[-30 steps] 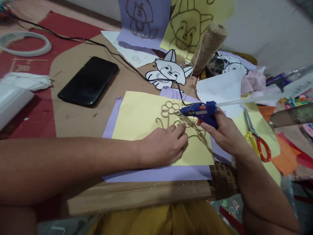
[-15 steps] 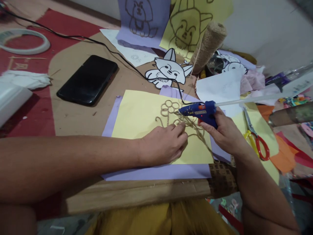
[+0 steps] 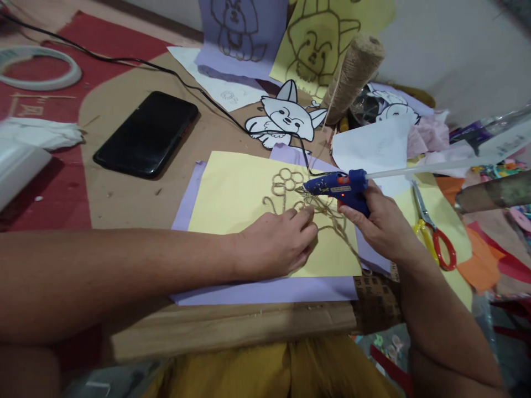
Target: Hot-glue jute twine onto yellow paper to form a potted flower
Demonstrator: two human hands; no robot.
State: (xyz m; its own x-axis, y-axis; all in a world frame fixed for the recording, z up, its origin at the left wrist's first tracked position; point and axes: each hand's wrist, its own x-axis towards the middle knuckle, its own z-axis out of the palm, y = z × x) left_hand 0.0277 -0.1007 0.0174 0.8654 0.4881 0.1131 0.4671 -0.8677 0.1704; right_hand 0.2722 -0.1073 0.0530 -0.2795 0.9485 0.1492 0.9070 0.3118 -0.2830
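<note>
My right hand [image 3: 384, 224] is wrapped round the handle of a blue glue gun [image 3: 334, 187], whose nozzle points left, low over a yellow sheet [image 3: 230, 193]. A glue stick [image 3: 418, 168] juts from its back. My left hand [image 3: 282, 240] rests on the sheet with its fingers pinched together just below the nozzle, at a strand of twine [image 3: 338, 232]. Whatever is between those fingertips is mostly hidden. Left of the nozzle, a flower shape [image 3: 286, 181] made of twine lies on the yellow sheet. Under it is a purple sheet [image 3: 265, 292].
A black phone [image 3: 147, 135] lies to the left, near a tape roll [image 3: 62, 74]. The gun's black cord [image 3: 191, 85] crosses a paper fox cutout [image 3: 286, 116]. Behind stands a twine spool [image 3: 354, 74]. Scissors [image 3: 433, 232] lie right of my right hand.
The view has shifted very slightly. Both hands, the glue gun and the twine stay almost where they were.
</note>
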